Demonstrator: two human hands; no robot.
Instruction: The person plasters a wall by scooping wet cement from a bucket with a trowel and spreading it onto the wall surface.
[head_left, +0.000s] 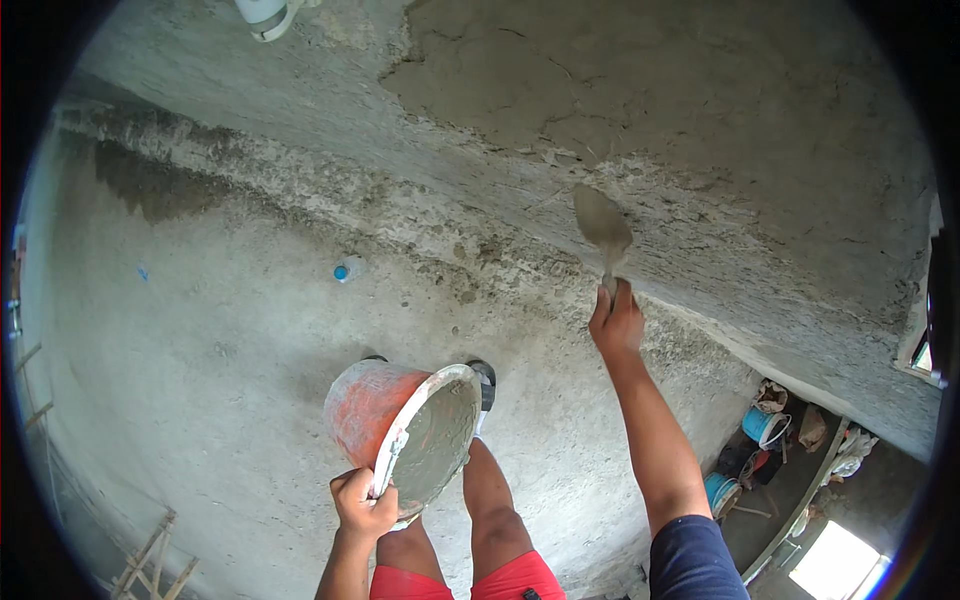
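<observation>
Gripping the orange bucket at its near rim with the left hand clamped firmly, its mouth tilted rightward, apparently for easy reach into the grey mortar inside. Holding the trowel up beyond and to the right of the bucket, with the right hand wrapped round its handle, pointed blade-first toward the rough wall, probably for bringing its flat face near that surface; cannot tell whether touching it.

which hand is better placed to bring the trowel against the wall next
Probably the right hand: it grips the trowel by its handle, with the blade toward the wall. The left hand is occupied, holding the bucket of grey mix at its rim.
</observation>
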